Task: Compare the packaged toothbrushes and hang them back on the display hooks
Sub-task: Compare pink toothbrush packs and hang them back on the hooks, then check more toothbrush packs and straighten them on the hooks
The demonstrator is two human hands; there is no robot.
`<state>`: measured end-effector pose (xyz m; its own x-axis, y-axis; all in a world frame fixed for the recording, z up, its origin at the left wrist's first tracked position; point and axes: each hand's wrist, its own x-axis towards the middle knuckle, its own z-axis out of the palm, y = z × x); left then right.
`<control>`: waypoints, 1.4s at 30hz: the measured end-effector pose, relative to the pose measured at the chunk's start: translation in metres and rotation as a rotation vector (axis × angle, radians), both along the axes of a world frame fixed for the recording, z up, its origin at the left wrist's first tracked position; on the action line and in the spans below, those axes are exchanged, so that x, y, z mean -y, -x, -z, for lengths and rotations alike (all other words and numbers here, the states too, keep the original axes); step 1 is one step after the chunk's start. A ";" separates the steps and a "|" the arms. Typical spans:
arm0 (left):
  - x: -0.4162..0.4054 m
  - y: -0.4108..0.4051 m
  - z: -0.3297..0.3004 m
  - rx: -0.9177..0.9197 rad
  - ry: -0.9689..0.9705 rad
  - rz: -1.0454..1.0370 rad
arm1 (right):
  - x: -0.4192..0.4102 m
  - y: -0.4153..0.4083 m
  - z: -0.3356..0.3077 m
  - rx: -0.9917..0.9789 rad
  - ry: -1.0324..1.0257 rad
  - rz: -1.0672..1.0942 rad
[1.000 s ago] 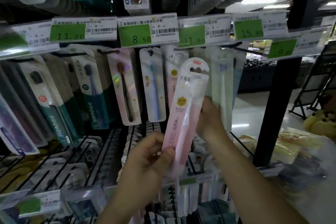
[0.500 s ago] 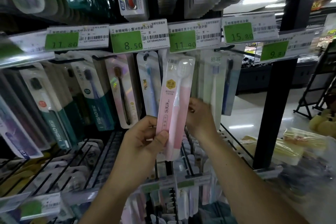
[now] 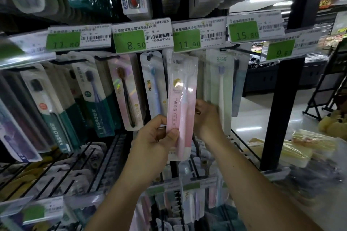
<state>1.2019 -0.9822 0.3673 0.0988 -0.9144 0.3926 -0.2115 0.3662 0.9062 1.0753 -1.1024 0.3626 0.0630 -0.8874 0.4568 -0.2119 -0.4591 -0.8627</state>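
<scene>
pink toothbrush pack held up at the 11.90 hook

store shelving of black metal fills the view, with rows of packaged toothbrushes hanging from black wire display hooks (image 3: 242, 50) under a strip of white price labels with green panels. the green label reading 11.90 (image 3: 186, 40) sits directly above the long pink-and-clear blister pack with a pale pink toothbrush inside (image 3: 181, 107), which stands nearly upright in front of that hook's row, its top edge just below the label; whether its hang hole is on the hook cannot be told

left hand (image 3: 152, 144) pinches the pack's lower part, thumb on the front face and fingers curled behind its left edge. right hand (image 3: 206, 118) is at the pack's right edge about halfway up, fingertips touching the edge and the back, fingers bent around it rather than spread

just to the left hangs a clear pack with a light blue toothbrush (image 3: 154, 84) under the 8.50 label (image 3: 130, 42), and left of that a pearly pink pack with a dark brown toothbrush (image 3: 125, 93). to the right hangs a pale green pack with a white toothbrush (image 3: 221, 84), partly behind the right hand. further left are teal-and-white packs (image 3: 95, 95) under the 11.80 label (image 3: 63, 41). a black upright post (image 3: 285, 84) stands at the right, with a shiny shop floor (image 3: 262, 114) beyond it
</scene>
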 end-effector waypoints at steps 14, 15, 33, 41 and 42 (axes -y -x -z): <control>0.063 0.005 0.012 -0.069 -0.058 -0.042 | 0.002 0.015 0.002 0.146 -0.191 -0.105; 0.066 0.003 0.012 -0.052 -0.046 -0.040 | 0.001 0.017 0.001 0.216 -0.239 -0.140; 0.006 -0.126 -0.025 0.060 0.405 -0.708 | -0.008 0.008 -0.032 0.321 0.038 -0.035; 0.035 -0.143 -0.048 -0.068 0.163 -0.634 | 0.000 -0.010 -0.034 0.363 0.002 -0.030; 0.037 -0.145 -0.052 -0.063 0.162 -0.637 | 0.000 -0.011 -0.034 0.365 -0.002 -0.035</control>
